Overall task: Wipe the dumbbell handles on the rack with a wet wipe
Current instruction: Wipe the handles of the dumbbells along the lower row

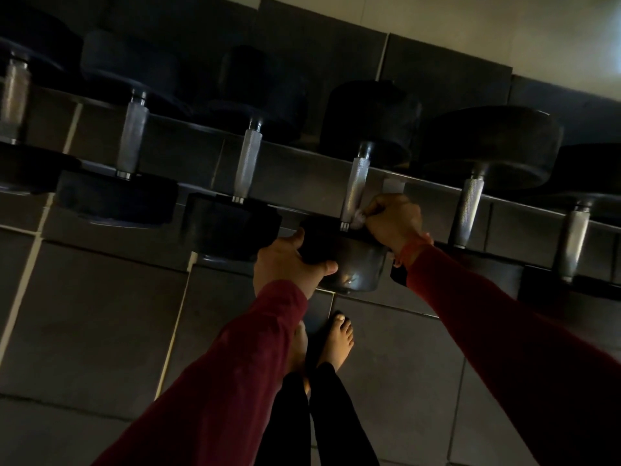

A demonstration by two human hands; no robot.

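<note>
Right hand (pixel 393 220) fingers pinching wet wipe (pixel 359 219) against dumbbell handle (pixel 355 188), left hand (pixel 285 264) cupping its head

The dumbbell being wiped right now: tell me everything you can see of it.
The dumbbell lies on the rack, fourth along the row. It has a knurled, silvery metal handle between two dark, round, rubber-looking heads. The left hand grips the near head. The right hand presses a small white wipe against the handle's near end. Dim light hides any markings.
</note>
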